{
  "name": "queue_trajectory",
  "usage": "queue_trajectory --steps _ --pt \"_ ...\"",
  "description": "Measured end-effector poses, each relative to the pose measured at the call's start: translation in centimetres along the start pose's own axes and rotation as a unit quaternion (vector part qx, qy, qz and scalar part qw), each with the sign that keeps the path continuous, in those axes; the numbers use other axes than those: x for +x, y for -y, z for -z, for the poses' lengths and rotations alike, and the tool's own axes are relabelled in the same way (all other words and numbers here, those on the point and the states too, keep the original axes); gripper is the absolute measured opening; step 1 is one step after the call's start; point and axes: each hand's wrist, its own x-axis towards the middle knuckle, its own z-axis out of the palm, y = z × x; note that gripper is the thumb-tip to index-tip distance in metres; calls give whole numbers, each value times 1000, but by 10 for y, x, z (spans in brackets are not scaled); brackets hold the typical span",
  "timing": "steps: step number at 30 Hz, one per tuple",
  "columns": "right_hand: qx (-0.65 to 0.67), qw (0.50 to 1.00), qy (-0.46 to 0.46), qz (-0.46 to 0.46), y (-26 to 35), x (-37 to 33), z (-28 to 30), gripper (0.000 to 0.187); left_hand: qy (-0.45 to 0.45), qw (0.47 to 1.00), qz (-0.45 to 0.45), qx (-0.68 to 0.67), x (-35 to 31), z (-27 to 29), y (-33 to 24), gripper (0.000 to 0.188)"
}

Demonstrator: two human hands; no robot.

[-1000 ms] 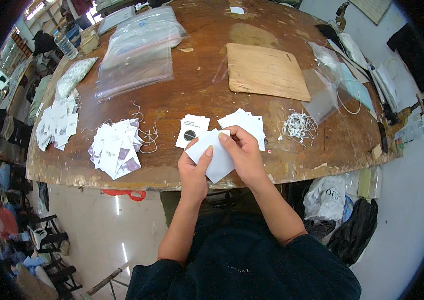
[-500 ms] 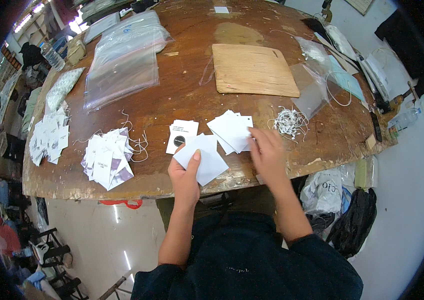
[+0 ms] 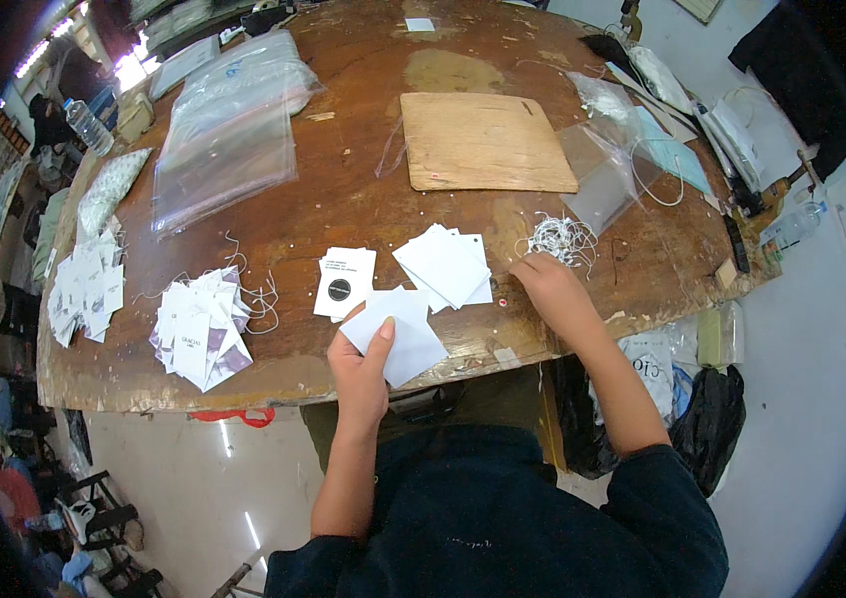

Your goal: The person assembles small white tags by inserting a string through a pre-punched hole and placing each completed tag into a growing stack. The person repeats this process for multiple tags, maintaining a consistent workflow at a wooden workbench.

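Worn brown table (image 3: pixel 343 214), wooden board (image 3: pixel 488 145) on far middle. Left hand (image 3: pixel 359 371), near edge, grips white cards (image 3: pixel 411 349), thumb on top. Right hand (image 3: pixel 555 294) at near side of string heap (image 3: pixel 564 237), fingers bent; cannot tell if gripping any. Farther, between hands: white stack (image 3: pixel 441 264), printed stack (image 3: pixel 348 267) left of it. 2 tag piles (image 3: pixel 199 334) at left.

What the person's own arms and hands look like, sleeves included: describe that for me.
The left arm and right arm come out of the loose short sleeves of a dark, near-black shirt, bare below them. The left hand and right hand are ungloved; no watch or bracelet shows. Some fingers are hidden, so rings cannot be ruled out.
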Motion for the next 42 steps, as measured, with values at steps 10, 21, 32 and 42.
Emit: queue_trajectory --steps 10,21,32,42 --pt "506 744 -417 -131 5 41 44 18 43 999 22 -3 -4 0 -6 42" --pt "574 810 -95 -78 119 48 -14 21 98 970 149 -168 -15 -7 3 43" --pt "753 620 -160 -151 79 16 -19 11 -24 998 -21 -51 -1 9 -7 44" --pt "620 755 -161 -141 152 35 -2 9 -26 996 -61 61 -4 8 4 33"
